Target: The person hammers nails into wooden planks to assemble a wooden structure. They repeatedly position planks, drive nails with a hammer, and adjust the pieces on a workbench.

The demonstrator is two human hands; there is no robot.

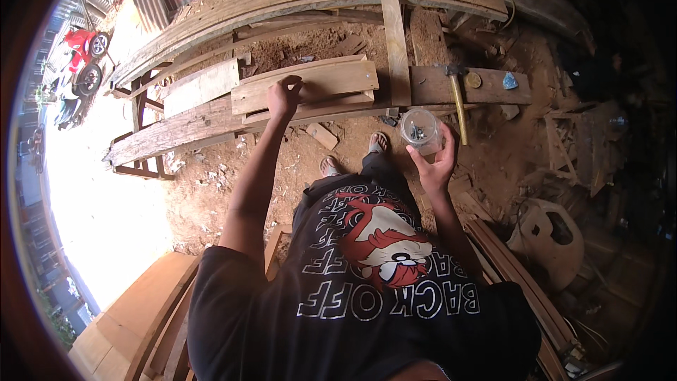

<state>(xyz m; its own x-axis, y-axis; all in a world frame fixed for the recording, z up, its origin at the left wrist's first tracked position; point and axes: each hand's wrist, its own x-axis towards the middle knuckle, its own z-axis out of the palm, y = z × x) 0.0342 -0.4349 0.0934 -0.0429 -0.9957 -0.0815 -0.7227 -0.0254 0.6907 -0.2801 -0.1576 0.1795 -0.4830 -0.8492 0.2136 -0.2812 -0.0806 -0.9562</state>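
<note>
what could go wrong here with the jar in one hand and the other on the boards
The clear jar of small metal pieces rests on the right hand's fingertips, so it might tip and spill. The left hand presses stacked boards that might slide. Feet in open sandals stand below the hammer.

Left glare blown out; right dim; fisheye-bent edges.

L arm stretched fwd, nearly straight; left hand (283, 96) palm down, fingers curled, pressing flat. R arm bent at elbow, forearm raised; right hand (434, 161) palm up, fingers cupped in grip.
</note>
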